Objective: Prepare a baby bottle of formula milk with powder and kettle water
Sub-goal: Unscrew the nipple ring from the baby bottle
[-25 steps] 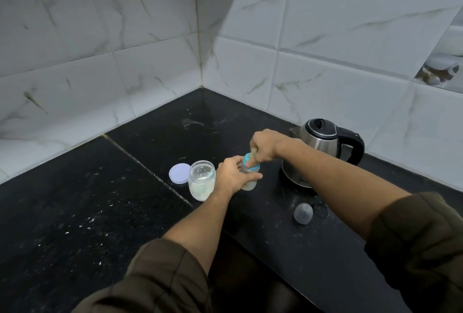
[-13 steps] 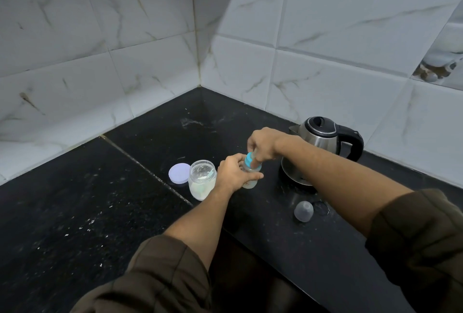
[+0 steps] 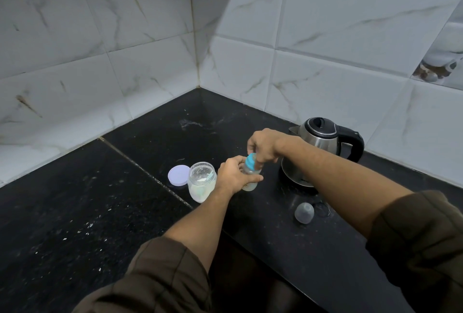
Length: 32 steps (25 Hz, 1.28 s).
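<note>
A small baby bottle (image 3: 250, 182) with a blue collar (image 3: 251, 161) stands on the black counter (image 3: 100, 212). My left hand (image 3: 233, 175) wraps around its body. My right hand (image 3: 263, 148) grips the top of the collar from above, hiding the teat. Just left of the bottle stands an open glass jar (image 3: 201, 182) with white powder inside. Its pale lilac lid (image 3: 179, 175) lies flat beside it. A steel kettle (image 3: 323, 144) with a black handle sits on its base to the right, lid closed.
A clear dome cap (image 3: 304, 212) lies on the counter in front of the kettle. White marbled tile walls (image 3: 325, 74) meet in a corner behind. The counter's front edge runs diagonally under my arms.
Both hands stay on the bottle; the right hand has shifted slightly on the blue collar. The bottle stays in place.
</note>
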### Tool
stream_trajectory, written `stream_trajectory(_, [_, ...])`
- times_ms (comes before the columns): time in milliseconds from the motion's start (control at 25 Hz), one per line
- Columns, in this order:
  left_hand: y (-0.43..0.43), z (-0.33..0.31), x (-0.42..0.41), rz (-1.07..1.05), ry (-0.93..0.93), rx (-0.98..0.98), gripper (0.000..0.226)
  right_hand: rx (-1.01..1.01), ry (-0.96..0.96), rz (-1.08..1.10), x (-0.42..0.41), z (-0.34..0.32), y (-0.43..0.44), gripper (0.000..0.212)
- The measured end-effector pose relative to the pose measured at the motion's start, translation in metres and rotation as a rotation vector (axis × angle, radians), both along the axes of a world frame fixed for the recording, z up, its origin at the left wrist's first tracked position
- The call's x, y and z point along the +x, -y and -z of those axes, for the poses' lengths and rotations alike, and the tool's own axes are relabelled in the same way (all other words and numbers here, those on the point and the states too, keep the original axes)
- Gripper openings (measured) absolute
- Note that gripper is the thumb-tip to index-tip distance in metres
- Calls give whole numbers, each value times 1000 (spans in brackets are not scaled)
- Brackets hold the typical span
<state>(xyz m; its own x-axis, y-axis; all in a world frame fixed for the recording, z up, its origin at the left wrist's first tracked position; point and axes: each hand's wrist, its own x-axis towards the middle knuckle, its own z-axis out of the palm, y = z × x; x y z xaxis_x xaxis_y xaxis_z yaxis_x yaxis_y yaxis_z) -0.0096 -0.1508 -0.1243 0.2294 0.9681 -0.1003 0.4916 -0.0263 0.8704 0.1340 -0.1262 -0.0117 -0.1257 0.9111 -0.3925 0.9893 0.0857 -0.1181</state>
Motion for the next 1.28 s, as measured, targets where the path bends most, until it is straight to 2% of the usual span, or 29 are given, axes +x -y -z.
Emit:
stream_trajectory(120, [-1, 2, -1, -5, 4, -5, 64, -14, -37, -51, 3, -6, -1, 33])
stream_trajectory(280, [-1, 7, -4, -88, 23, -9, 62, 59, -108, 97, 18, -15, -7, 29])
stream_trajectory(480, [0, 21, 0, -101, -1, -47, 56, 5, 202, 133, 38, 9, 9, 32])
stream_trajectory(560, [2, 26, 2, -92, -16, -40, 56, -14, 259, 123, 40, 30, 17, 36])
stream_trajectory(960, [5, 48, 3, -79, 50, -69, 55, -103, 325, 143, 52, 90, 38, 41])
stream_trajectory(1200, [3, 57, 2, -75, 87, -74, 63, -148, 314, 133, 50, 104, 40, 61])
stream_trajectory(1280, [3, 58, 2, -67, 89, -81, 73, -173, 312, 135, 50, 103, 38, 68])
